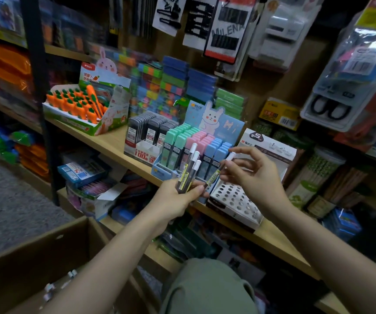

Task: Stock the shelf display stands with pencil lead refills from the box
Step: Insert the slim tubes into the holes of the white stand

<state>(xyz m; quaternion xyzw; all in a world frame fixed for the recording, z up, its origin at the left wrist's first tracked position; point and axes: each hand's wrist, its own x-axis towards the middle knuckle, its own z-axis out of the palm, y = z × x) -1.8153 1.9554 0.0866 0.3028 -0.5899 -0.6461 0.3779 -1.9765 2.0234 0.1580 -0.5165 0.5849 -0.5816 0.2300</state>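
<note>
Left hand (178, 196) grips a small bunch of slim dark translucent lead refill tubes (188, 168), each with a white cap and a yellow label band along the barrel. Fingers curl round the lower ends; thumb lies across the front. Three caps show. The tubes stand nearly upright, caps up and leaning slightly right, long axes fanned a little apart.

Right hand (252, 171) pinches one more refill tube (222, 169) of the same kind between thumb and fingertips, other fingers loosely spread. This tube is tilted: white cap up and right by the fingers, dark end down and left, close to the left hand's bunch.

Both hands hover over the front edge of the light wooden shelf (114, 143), just in front of the white cardboard display stand with round holes (234, 196); the holes I can see hold nothing. Left of it stands the blue bunny-card stand (207, 123) of green, pink and blue cases.

Brown cardboard box (35, 257) sits lower left, with a few white-capped pieces inside, blurred
</note>
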